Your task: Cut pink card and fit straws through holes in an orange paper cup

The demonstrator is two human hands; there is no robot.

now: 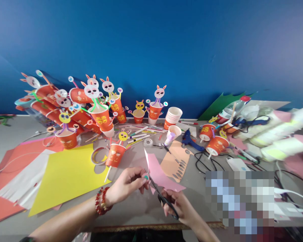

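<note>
My left hand [131, 183], with red beads at the wrist, pinches a small round pink paper piece [145, 177] with a teal mark on it. My right hand [175, 205] is closed around the handles of black scissors [155, 185]. The scissor blades point up and left, and their tips are beside the round piece. Just behind the scissors lies a pink sheet [159, 169] with a cut edge. An orange cup with a yellow rabbit face [116, 154] leans on a white straw, behind my left hand.
Yellow paper [68, 174] and red sheets [5, 188] cover the left. Decorated cups [99, 116] crowd the back left. Peach paper [173, 161], a blue glue gun [192, 141] and black cables [214, 161] lie to the right. Stacked cups [173, 116] stand behind.
</note>
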